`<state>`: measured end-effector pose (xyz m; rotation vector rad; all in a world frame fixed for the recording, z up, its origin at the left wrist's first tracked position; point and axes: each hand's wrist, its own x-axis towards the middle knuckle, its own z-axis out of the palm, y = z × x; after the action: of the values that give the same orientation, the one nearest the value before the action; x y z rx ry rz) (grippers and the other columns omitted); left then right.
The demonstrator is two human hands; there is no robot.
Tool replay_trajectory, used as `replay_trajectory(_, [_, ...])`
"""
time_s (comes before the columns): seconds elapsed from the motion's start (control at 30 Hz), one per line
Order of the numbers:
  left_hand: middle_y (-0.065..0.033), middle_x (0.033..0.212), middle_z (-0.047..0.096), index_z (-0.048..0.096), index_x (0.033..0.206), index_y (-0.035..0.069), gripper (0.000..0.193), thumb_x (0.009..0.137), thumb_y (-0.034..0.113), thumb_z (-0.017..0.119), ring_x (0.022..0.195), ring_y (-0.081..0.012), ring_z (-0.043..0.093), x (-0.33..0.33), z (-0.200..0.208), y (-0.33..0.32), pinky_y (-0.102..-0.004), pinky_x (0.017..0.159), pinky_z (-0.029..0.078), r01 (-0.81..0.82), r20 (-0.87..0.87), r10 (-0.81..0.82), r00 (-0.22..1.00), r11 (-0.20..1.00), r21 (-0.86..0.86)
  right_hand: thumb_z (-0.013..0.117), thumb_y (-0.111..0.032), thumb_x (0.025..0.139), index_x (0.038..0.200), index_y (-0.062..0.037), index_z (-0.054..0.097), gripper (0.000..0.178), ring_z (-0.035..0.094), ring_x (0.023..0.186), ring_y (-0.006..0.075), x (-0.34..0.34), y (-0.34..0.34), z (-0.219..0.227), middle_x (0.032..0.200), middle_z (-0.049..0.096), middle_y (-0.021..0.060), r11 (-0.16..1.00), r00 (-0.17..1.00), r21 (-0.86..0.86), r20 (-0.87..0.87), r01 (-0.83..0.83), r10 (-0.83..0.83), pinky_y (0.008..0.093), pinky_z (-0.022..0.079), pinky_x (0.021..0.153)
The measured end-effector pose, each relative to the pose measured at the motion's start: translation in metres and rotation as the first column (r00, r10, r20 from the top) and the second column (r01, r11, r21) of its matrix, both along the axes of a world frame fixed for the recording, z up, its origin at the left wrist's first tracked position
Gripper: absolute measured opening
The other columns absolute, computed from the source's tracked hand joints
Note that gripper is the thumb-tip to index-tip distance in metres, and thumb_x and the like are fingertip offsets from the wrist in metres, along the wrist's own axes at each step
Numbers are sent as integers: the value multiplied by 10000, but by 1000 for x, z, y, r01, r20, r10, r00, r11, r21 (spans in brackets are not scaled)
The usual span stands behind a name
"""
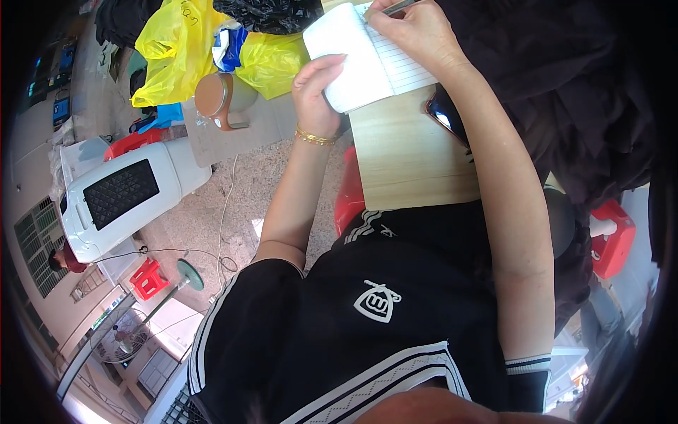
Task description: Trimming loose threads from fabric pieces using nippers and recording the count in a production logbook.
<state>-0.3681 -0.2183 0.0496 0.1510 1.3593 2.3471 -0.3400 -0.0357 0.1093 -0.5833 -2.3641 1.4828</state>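
Note:
An open notebook with lined pages lies at the far edge of the wooden table. My left hand grips the notebook's left page near its lower corner, thumb and fingers on the paper. Gold bangles circle that wrist. Over the top of the right-hand page, my right hand is closed around a dark pen. The pen's tip is too small to make out against the lined paper. Beside my right forearm lies a dark smartphone, partly hidden by the arm.
Left of the notebook are yellow plastic bags, a black bag and a tumbler with a brown lid and handle. Dark cloth is heaped on the right. A white machine, a red stool and a standing fan stand farther left.

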Motion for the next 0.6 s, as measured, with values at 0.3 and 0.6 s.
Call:
replay_trajectory(0.3, [-106,969,663,673,954,-33,187,792,38,614,902,-180,610,-1,-3,-3,-287,859,470,16,-46,-18,999,999,-52,657,-132,758,778,5,656,138,650,690,175,1,-1,2,735,678,119,1000,1000,-16,-24,-3,2,301,513,664])
replay_trajectory(0.6, [-102,971,658,669,956,-29,184,792,38,617,915,-182,601,1,-2,-3,-292,869,463,15,-30,-16,999,999,-48,648,-92,774,749,10,622,108,619,665,140,-5,2,-9,703,657,105,992,993,-128,-113,18,-33,282,491,632])
